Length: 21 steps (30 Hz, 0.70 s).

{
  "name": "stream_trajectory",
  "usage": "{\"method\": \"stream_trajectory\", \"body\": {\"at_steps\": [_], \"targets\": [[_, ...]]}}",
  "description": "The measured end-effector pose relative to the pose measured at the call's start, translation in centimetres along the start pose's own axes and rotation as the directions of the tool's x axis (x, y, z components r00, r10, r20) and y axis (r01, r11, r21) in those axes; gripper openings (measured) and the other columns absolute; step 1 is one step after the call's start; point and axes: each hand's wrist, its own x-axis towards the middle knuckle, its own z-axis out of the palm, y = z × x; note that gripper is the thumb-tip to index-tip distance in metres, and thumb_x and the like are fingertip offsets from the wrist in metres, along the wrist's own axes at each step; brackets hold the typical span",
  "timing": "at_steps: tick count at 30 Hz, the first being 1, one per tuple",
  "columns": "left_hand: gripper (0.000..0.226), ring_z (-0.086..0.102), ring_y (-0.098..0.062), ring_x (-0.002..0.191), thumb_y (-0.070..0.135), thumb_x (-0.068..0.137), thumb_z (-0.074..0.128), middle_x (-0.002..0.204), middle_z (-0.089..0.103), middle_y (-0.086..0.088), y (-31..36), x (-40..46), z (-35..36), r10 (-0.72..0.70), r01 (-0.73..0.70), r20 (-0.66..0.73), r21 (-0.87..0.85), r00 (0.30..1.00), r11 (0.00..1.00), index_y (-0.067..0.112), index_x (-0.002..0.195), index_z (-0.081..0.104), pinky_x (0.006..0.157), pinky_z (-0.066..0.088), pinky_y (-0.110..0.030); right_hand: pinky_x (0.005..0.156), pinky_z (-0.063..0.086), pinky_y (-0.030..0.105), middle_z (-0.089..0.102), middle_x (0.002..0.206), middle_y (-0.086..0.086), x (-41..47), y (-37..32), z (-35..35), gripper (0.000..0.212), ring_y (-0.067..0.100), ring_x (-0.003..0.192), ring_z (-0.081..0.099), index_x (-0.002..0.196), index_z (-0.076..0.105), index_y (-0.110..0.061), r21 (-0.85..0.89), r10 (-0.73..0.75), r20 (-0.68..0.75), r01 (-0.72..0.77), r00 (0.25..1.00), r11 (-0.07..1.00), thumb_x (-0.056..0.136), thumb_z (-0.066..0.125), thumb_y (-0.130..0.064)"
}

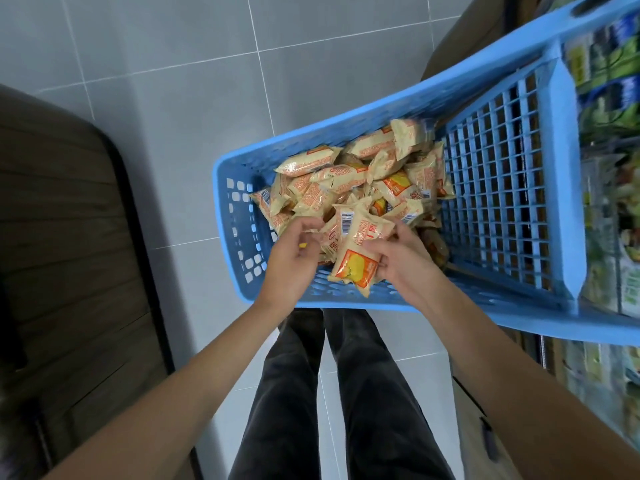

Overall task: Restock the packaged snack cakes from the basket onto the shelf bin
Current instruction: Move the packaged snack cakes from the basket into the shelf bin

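Observation:
A blue plastic basket (242, 237) stands in front of me, tilted, with several cream and orange snack cake packets (349, 174) piled in its near end. My right hand (398, 261) grips one packet (356, 254) at its right edge, just above the pile. My left hand (294, 251) reaches into the pile at the left with its fingers curled among the packets; what it holds is hidden. The basket's far right part shows bare blue lattice (495, 202).
Shelves with green and blue packaged goods (609, 133) run along the right edge, blurred. A dark wooden fixture (69, 237) stands at the left. Grey floor tiles (173, 64) lie beyond the basket. My legs in dark trousers (311, 393) are below.

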Motion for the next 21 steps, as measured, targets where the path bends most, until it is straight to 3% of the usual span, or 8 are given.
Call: {"method": "stream_trajectory", "body": {"at_steps": [2,5,7,9,12,16,18,21], "targets": [[0.024,0.052,0.002,0.096,0.007,0.093,0.048,0.112,0.055,0.007,-0.5,2.1,0.9,-0.022,0.016,0.03,0.184,0.999,0.983,0.019,0.113,0.051,0.079,0.039,-0.011,0.073,0.057,0.039,0.064,0.11,0.002,-0.1,0.2,-1.0,0.058,0.02,0.096,0.065,0.131,0.04,-0.022,-0.019,-0.055,-0.115,0.053,0.992,0.998,0.084,0.063,0.003],[0.04,0.042,-0.017,0.12,0.007,0.09,0.053,0.13,0.046,-0.007,-1.1,4.8,2.2,0.147,-0.211,0.175,0.444,0.974,0.871,0.009,0.13,0.046,0.099,0.032,-0.02,0.069,0.056,0.036,0.062,0.104,0.0,-0.4,0.2,-2.6,0.061,0.018,0.091,0.065,0.128,0.033,-0.025,-0.005,-0.096,-0.239,0.098,0.966,0.995,0.084,0.063,0.005],[0.051,0.035,-0.023,0.126,0.011,0.089,0.056,0.134,0.038,-0.01,-1.5,6.2,3.0,0.2,-0.321,0.265,0.571,0.943,0.756,0.008,0.137,0.04,0.107,0.029,-0.027,0.069,0.057,0.035,0.063,0.102,-0.001,-0.6,0.2,-3.5,0.056,0.016,0.088,0.066,0.125,0.036,-0.023,0.001,-0.102,-0.265,0.106,0.959,0.994,0.085,0.063,0.004],[0.056,0.035,-0.023,0.125,0.021,0.089,0.059,0.131,0.036,-0.01,-1.9,7.3,3.5,0.141,-0.277,0.26,0.619,0.955,0.735,0.011,0.14,0.036,0.105,0.033,-0.032,0.074,0.057,0.037,0.065,0.1,-0.001,-0.7,0.4,-4.2,0.042,0.013,0.084,0.067,0.115,0.044,-0.021,-0.013,-0.108,-0.266,0.108,0.958,0.994,0.085,0.064,0.002],[0.053,0.041,-0.025,0.124,0.029,0.088,0.061,0.131,0.043,-0.01,-2.3,8.1,4.2,0.008,-0.173,0.285,0.559,0.959,0.811,0.015,0.135,0.043,0.102,0.036,-0.034,0.083,0.056,0.041,0.067,0.099,0.002,-0.4,0.8,-4.6,0.027,0.014,0.085,0.068,0.099,0.049,-0.019,-0.013,-0.115,-0.28,0.116,0.953,0.993,0.085,0.066,-0.003],[0.042,0.046,-0.011,0.106,0.031,0.085,0.066,0.117,0.051,0.002,-2.6,7.5,4.7,-0.071,-0.036,0.25,0.4,0.966,0.916,0.02,0.122,0.052,0.084,0.036,-0.021,0.081,0.057,0.035,0.067,0.102,0.004,0.1,1.5,-4.6,0.024,0.014,0.089,0.068,0.102,0.05,-0.018,0.018,-0.119,-0.363,0.134,0.924,0.991,0.087,0.066,-0.009],[0.032,0.056,-0.013,0.093,0.026,0.084,0.068,0.102,0.059,0.009,-2.3,7.2,4.3,-0.107,0.039,0.242,0.267,0.965,0.963,0.019,0.112,0.055,0.071,0.042,-0.018,0.074,0.057,0.03,0.067,0.105,0.004,0.3,1.6,-4.6,0.024,0.011,0.087,0.067,0.106,0.052,-0.017,-0.017,-0.134,-0.406,0.139,0.904,0.99,0.087,0.066,-0.015],[0.028,0.067,-0.024,0.077,0.023,0.084,0.069,0.09,0.065,0.002,-1.3,6.2,3.1,-0.075,0.04,0.203,0.169,0.976,0.985,0.016,0.105,0.053,0.071,0.052,-0.032,0.06,0.058,0.026,0.066,0.097,0.001,0.6,1.4,-4.7,0.027,0.007,0.077,0.068,0.107,0.05,-0.015,-0.015,-0.142,-0.434,0.15,0.89,0.988,0.087,0.067,-0.017]]}}
